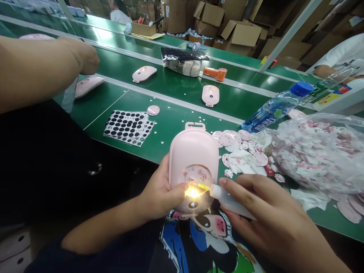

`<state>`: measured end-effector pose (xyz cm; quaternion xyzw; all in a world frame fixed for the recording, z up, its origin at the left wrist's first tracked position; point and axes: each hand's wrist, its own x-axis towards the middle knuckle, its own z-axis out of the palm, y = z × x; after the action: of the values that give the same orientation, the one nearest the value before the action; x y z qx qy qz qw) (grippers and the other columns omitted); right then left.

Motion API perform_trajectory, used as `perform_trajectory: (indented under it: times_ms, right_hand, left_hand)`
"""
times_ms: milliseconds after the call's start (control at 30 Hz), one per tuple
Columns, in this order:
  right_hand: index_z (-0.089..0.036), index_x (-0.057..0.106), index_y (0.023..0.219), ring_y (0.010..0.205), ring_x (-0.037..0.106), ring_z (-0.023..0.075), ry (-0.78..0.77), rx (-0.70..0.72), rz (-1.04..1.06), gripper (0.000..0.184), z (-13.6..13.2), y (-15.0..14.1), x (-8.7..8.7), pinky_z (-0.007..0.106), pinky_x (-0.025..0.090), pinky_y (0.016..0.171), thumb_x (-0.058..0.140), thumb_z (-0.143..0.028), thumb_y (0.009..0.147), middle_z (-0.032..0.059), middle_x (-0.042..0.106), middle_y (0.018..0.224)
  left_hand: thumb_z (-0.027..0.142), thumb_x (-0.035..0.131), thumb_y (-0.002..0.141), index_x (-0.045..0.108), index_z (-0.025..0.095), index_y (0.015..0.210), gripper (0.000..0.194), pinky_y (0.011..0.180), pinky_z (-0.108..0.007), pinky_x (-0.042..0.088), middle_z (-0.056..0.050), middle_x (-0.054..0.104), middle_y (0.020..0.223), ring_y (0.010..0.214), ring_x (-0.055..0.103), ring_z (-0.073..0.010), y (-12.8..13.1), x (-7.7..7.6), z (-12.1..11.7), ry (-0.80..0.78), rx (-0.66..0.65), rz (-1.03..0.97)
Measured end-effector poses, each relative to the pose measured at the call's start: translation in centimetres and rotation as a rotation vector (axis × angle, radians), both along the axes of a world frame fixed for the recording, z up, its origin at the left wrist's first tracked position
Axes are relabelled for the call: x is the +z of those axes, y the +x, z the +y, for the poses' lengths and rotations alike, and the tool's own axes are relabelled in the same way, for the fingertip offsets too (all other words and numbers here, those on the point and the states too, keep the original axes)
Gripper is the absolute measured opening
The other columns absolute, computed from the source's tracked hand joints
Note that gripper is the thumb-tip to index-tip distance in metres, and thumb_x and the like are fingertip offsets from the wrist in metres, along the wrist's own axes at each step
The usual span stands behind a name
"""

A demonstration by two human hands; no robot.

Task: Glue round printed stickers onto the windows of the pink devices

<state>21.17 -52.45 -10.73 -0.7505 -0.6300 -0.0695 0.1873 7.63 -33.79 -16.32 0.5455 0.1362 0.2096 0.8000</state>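
Observation:
My left hand [167,189] is closed around the lower left side of a pale pink rounded plastic device [193,151], held above my lap. A bright yellow light glows in its lower half, below a round recess with a printed pattern. My right hand [264,208] grips a small translucent squeeze bottle [231,199] with a white cap. The bottle's tip points left and reaches the edge of the recess beside the light. Just beyond the device lie round pink printed stickers [227,139] and small white character pieces [250,146].
A clear bag of printed pieces [324,151] and a tilted water bottle [275,106] stand at right. Sheets of black dots [127,125] lie at left. More pink devices [211,94] and an orange handheld item [216,73] sit farther back. Another person's arm [48,68] reaches in at left.

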Motion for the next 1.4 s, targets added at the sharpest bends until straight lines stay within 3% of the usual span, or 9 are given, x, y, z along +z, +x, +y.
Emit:
perform_trajectory:
  times_ms: [433,633,767,967,1200,1400]
  right_hand:
    - [-0.019,0.059,0.125,0.082,0.059,0.0233,-0.021,-0.035,-0.028,0.039,-0.7,0.1,0.3,0.039,0.053,0.062,0.058,-0.017,0.087,0.0117,0.059,0.095]
    - [-0.022,0.058,0.125,0.08,0.058,0.0221,-0.094,-0.029,-0.004,0.038,-1.4,0.3,0.3,0.04,0.054,0.063,0.056,-0.016,0.088,0.0107,0.058,0.095]
    - [-0.017,0.061,0.118,0.075,0.058,0.0229,-0.109,0.003,-0.084,0.032,-1.7,0.4,0.3,0.039,0.053,0.057,0.056,-0.016,0.087,0.0122,0.059,0.091]
    - [-0.012,0.057,0.119,0.079,0.058,0.0214,-0.018,0.031,-0.009,0.034,-1.3,0.8,0.3,0.036,0.054,0.06,0.06,-0.016,0.085,0.0132,0.061,0.095]
    - [-0.013,0.054,0.114,0.087,0.064,0.0147,0.015,0.047,0.11,0.027,-0.4,0.4,0.5,0.022,0.055,0.065,0.055,-0.014,0.088,0.0103,0.065,0.102]
    - [-0.016,0.059,0.118,0.083,0.068,0.0195,-0.031,0.055,0.04,0.029,-0.6,0.2,0.7,0.031,0.059,0.061,0.056,-0.022,0.09,0.0108,0.068,0.102]
  left_hand:
    - [0.025,0.075,0.08,0.046,0.024,0.129,0.058,0.081,-0.027,0.059,-0.006,0.069,0.116,0.103,0.069,-0.0227,-0.1,0.3,0.0,0.0,-0.016,0.009]
    - [0.027,0.076,0.079,0.044,0.022,0.13,0.06,0.083,-0.03,0.059,-0.011,0.067,0.122,0.11,0.066,-0.0276,-0.6,0.4,-0.1,-0.039,-0.089,0.076]
    - [0.027,0.074,0.08,0.043,0.022,0.13,0.059,0.084,-0.031,0.059,-0.011,0.067,0.123,0.111,0.066,-0.0278,-0.8,0.4,-0.2,-0.039,-0.115,0.09]
    - [0.027,0.076,0.079,0.043,0.022,0.13,0.061,0.084,-0.03,0.059,-0.009,0.069,0.118,0.106,0.068,-0.0253,-0.5,0.4,-0.1,-0.023,-0.102,0.135]
    - [0.029,0.077,0.078,0.04,0.022,0.133,0.067,0.085,-0.032,0.059,-0.01,0.068,0.121,0.108,0.067,-0.0268,-0.2,0.6,-0.3,-0.037,-0.117,0.153]
    - [0.029,0.077,0.078,0.04,0.022,0.134,0.068,0.084,-0.033,0.059,-0.011,0.068,0.12,0.106,0.068,-0.028,-0.1,0.7,-0.4,-0.048,-0.127,0.143]
